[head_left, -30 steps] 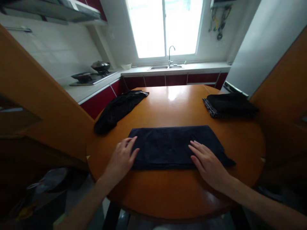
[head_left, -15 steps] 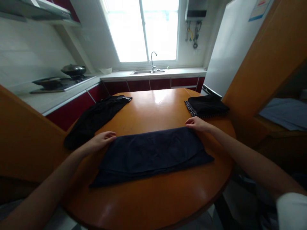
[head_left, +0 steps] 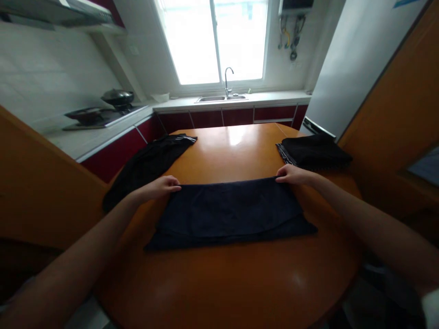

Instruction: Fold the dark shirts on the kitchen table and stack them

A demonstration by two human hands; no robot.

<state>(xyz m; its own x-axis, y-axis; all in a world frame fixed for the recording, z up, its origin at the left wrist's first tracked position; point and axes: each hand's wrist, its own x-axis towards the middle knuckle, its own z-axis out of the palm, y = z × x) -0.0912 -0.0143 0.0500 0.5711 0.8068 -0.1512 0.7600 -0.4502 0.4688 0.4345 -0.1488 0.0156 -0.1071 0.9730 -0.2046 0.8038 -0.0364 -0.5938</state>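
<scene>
A dark navy garment [head_left: 233,210] lies folded into a wide band across the near half of the wooden table [head_left: 226,283]. Its exact kind cannot be made out. My left hand [head_left: 161,188] pinches its far left corner between thumb and fingers. At the far right corner, my right hand [head_left: 293,175] grips the cloth the same way. The far edge runs straight between both hands, while the lower layer sticks out at the near corners.
Black clothing with white stripes [head_left: 151,164] lies loosely at the table's left edge. A folded black stack [head_left: 315,151] sits at the right, just beyond my right hand. Farther off are a stove with a lidded pan [head_left: 117,97], a sink [head_left: 221,98] and a fridge [head_left: 356,64].
Both hands have closed on the far corners, where the fingers looked looser before. The garment's far edge is now straighter. The whole view has shifted slightly.
</scene>
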